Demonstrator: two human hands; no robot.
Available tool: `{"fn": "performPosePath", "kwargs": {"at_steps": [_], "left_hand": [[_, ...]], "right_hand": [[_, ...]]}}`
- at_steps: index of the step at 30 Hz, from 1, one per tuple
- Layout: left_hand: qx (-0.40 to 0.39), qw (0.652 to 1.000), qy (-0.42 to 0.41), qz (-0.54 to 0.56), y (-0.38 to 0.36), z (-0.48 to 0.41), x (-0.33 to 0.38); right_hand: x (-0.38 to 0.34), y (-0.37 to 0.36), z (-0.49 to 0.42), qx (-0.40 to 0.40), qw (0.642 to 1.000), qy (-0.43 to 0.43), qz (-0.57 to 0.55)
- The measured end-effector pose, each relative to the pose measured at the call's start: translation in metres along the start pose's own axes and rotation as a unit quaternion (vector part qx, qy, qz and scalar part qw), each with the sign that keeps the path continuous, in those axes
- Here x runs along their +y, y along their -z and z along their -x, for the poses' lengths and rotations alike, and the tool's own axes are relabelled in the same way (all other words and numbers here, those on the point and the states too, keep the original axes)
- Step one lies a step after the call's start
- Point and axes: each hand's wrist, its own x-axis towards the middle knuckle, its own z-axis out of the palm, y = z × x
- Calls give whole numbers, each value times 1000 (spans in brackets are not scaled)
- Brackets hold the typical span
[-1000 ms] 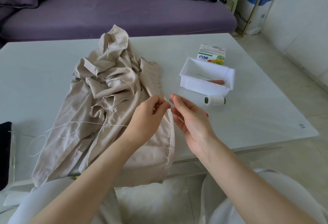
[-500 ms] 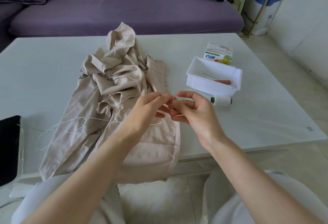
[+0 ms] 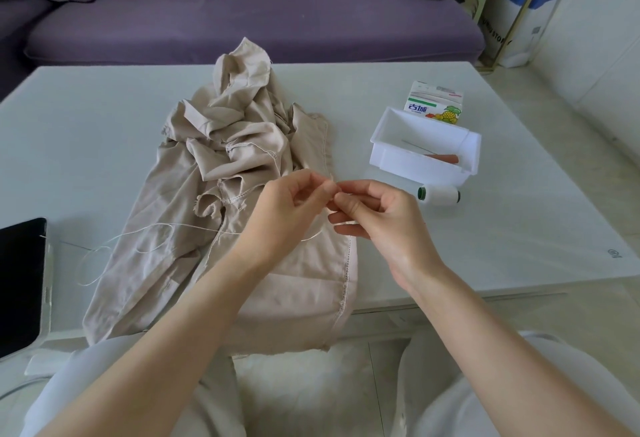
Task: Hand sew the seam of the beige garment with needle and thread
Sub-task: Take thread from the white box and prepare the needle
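Across the middle of the table (image 3: 104, 124), in the head view, the beige garment (image 3: 242, 194) is spread from a crumpled heap toward the far edge down to a flat panel that is draped over the near edge, so that its stitched seam is kept within reach. Above that panel the left hand (image 3: 287, 208) and the right hand (image 3: 384, 218) are brought fingertip to fingertip. The left thumb and forefinger are pinched together, apparently on the thread (image 3: 156, 228), whose slack is trailed across the cloth toward the left edge. The right thumb and forefinger are pinched on what is taken to be the needle (image 3: 332, 178), seen only as a thin sliver above the fingertips; the remaining fingers are loosely curled. The grip is judged to suit threading or knotting rather than stitching, since no cloth is held. The spool (image 3: 438, 195) is laid on its side just beside the near wall of the white tray (image 3: 415, 162) toward the right edge, with a carton (image 3: 434, 107) behind it. A dark tablet (image 3: 20, 280) is propped at the near left corner.
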Motion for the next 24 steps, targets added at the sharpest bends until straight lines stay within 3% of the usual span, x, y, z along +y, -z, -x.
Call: {"fn": "performPosePath", "kwargs": {"at_steps": [3,6,12,21,24], "left_hand": [[-74,992,76,62,0,-1,-4],[-148,985,91,14,-1,1,-5],[-81,992,1,-96,10,-3,2],[-71,979,-21,-192,15,-1,-3],[-71,979,-17,-190,15,-1,-4]], "right_hand": [[-1,2,-2,13,1000,0,1],[-4,4,-3,21,1000,-4,-1],[-11,14,-8,17,999,-31,7],[-23,16,-5,-18,993,-74,-87],[-21,15,-4,-32,996,-83,-28]]}}
